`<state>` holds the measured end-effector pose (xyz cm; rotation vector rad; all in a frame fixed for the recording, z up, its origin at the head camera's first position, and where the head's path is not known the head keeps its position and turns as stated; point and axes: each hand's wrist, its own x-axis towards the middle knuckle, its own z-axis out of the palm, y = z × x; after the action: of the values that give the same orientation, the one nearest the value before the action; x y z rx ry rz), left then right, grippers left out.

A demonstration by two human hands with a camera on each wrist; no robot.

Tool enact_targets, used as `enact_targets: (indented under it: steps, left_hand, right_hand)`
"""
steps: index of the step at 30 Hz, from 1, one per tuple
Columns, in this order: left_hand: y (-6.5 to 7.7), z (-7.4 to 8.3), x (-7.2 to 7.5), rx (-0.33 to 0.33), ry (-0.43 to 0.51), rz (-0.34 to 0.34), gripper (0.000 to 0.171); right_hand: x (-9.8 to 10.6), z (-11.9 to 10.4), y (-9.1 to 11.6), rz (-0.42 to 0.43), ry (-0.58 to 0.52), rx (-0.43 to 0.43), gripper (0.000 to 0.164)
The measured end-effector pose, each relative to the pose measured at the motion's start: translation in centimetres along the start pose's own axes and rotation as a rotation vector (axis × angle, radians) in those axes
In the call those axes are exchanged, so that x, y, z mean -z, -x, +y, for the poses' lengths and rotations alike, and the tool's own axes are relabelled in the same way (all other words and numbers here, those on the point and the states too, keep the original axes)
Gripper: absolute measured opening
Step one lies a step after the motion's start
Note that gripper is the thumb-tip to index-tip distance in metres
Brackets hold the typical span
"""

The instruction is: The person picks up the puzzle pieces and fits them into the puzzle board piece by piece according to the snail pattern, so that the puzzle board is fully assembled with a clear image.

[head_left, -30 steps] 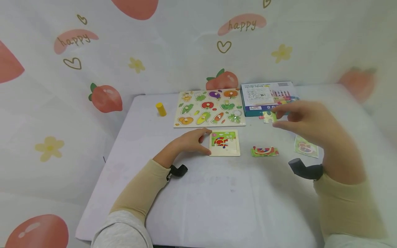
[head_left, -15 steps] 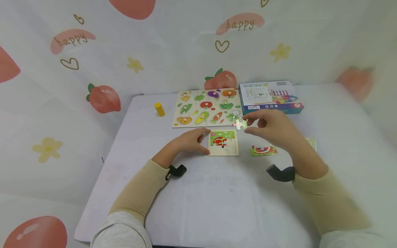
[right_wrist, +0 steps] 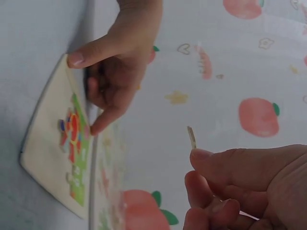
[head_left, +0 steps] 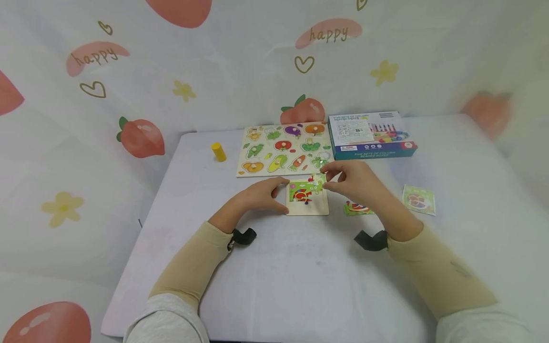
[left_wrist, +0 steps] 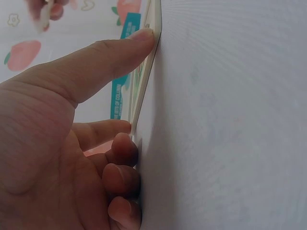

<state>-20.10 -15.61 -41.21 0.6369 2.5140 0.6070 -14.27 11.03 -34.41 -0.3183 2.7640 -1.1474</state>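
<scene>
A square wooden puzzle board lies on the table, partly filled with a red and green picture; its lower part shows bare wood. My left hand holds its left edge, thumb at the near corner and index finger at the far corner. Between thumb and fingertips, my right hand pinches a green jigsaw piece over the board's upper right corner. In the right wrist view that piece appears edge-on, raised above the board. Other joined puzzle pieces lie right of the board, partly hidden by the right hand.
Behind the puzzle stands a larger vegetable peg board. A blue and white box sits at the back right. A picture card lies at the right, and a yellow cylinder stands at the back left.
The right hand has carried the jigsaw piece leftward from near the box to over the puzzle board's upper right corner. My left hand stays at the board's left edge.
</scene>
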Motion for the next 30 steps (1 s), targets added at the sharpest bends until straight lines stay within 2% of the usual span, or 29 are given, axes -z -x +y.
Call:
enact_targets:
  steps: [7,12,25,30]
  left_hand:
    - [0.0,0.1,0.0,0.007,0.006,-0.003,0.092]
    - [0.1,0.2,0.1,0.006,0.009,0.001,0.091]
    - [0.1,0.2,0.1,0.002,0.009,0.006,0.09]
    - [0.0,0.2,0.0,0.012,0.004,0.004,0.09]
  right_hand:
    - [-1.2,1.0,-1.0,-0.083,-0.007,-0.063,0.037]
    - [-1.9,1.5,-1.6,-0.111,-0.018,-0.099,0.038]
    - [-2.9,2.8,-2.4,-0.174,0.03,-0.145,0.035]
    - [-3.3,3.5,-2.5,-0.179,0.036,-0.132,0.035]
